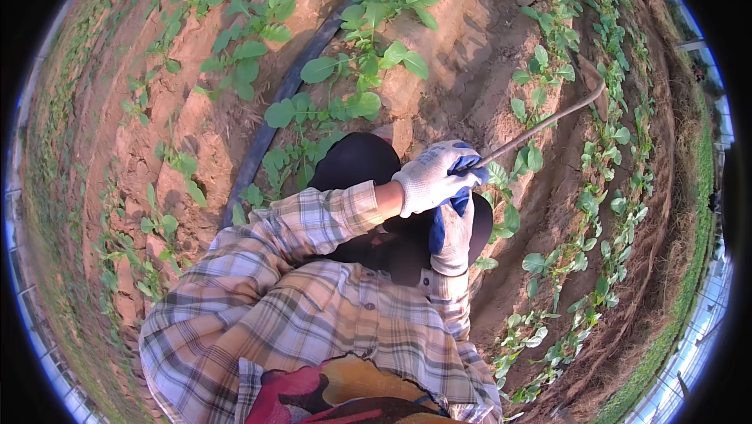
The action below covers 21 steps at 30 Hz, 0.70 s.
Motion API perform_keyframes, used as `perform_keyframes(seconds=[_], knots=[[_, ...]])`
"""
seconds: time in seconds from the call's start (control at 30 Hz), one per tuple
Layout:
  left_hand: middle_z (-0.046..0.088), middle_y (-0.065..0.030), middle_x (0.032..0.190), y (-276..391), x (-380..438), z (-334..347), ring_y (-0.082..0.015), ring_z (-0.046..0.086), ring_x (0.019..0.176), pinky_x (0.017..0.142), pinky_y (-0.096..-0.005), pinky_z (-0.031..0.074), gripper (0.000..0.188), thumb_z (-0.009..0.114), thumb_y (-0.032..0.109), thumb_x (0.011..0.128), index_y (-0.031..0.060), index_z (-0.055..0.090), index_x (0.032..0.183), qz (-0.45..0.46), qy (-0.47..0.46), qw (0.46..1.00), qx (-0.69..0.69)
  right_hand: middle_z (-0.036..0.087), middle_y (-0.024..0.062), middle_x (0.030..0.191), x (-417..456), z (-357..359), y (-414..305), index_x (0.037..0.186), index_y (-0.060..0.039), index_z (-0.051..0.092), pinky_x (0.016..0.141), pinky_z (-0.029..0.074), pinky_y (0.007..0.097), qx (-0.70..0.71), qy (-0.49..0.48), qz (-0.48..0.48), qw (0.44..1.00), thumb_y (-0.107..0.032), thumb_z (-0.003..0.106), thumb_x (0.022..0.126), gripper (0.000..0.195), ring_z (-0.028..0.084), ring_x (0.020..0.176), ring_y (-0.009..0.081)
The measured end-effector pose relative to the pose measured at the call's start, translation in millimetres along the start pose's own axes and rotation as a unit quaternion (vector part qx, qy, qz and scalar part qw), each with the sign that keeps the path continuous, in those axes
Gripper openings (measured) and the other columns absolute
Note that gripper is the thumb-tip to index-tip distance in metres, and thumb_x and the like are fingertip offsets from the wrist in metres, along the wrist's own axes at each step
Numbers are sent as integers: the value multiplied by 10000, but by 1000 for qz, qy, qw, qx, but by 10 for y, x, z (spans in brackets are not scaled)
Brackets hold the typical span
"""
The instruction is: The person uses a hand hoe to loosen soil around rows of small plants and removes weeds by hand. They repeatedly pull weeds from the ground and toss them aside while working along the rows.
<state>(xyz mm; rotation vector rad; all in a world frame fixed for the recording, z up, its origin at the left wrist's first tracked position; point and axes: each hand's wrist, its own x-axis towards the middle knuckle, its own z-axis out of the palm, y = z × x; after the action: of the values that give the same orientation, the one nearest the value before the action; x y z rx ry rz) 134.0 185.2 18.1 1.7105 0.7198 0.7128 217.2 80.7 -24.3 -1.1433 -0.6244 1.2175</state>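
Observation:
My left hand [440,177], in a white knit glove with a blue coated palm, reaches across my knees. Its fingers close around the near end of a thin-handled hand hoe [543,124]. The hoe's metal blade [592,86] is out to the upper right, among the leaves of a plant row. Just below, my right hand [455,230], gloved alike, is raised against the underside of the left one; whether it also grips the handle end is hidden. Both hands are over my dark-clad knees [358,160].
Leafy green seedlings [376,1] grow in rows on reddish soil ridges to both sides. A dark flat irrigation hose [264,136] runs along the bed left of my knees. A furrow [529,248] lies to the right, with a grass strip [693,283] at the far right.

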Motion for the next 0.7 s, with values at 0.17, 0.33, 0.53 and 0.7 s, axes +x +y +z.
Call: perform_keyframes(seconds=[0.17, 0.33, 0.53, 0.7], knots=[[607, -127, 940, 73, 11, -25, -315, 586, 896, 776, -371, 463, 265, 634, 185, 817, 30, 604, 1029, 31, 10, 998, 52, 514, 100, 1161, 1, -41, 172, 1274, 3, 385, 876, 422, 297, -43, 25, -64, 997, -104, 485, 914, 389, 522, 1016, 171], [607, -140, 957, -17, -17, -100, -314, 590, 906, 789, -365, 466, 290, 618, 194, 831, 15, 591, 1057, 8, 23, 999, 25, 576, 29, 906, 62, 93, 122, 1226, -40, 428, 579, 444, 219, 61, 38, -12, 997, -162, 490, 924, 331, 546, 687, 93], [580, -153, 1055, 24, -41, -154, -333, 554, 984, 853, -379, 441, 340, 607, 228, 847, 34, 557, 1122, 21, 49, 999, 4, 563, 0, 806, 147, 341, -165, 1171, -41, 483, 479, 385, 180, 6, 77, -43, 996, -212, 485, 930, 295, 498, 572, 51], [569, -144, 1094, 27, -22, -117, -338, 528, 1031, 882, -408, 419, 356, 597, 195, 849, 73, 538, 1179, 90, 120, 989, -13, 523, -23, 676, 244, 216, -385, 1088, -61, 526, 379, 312, 178, 113, 26, 14, 993, -298, 406, 960, 294, 382, 429, 36]])
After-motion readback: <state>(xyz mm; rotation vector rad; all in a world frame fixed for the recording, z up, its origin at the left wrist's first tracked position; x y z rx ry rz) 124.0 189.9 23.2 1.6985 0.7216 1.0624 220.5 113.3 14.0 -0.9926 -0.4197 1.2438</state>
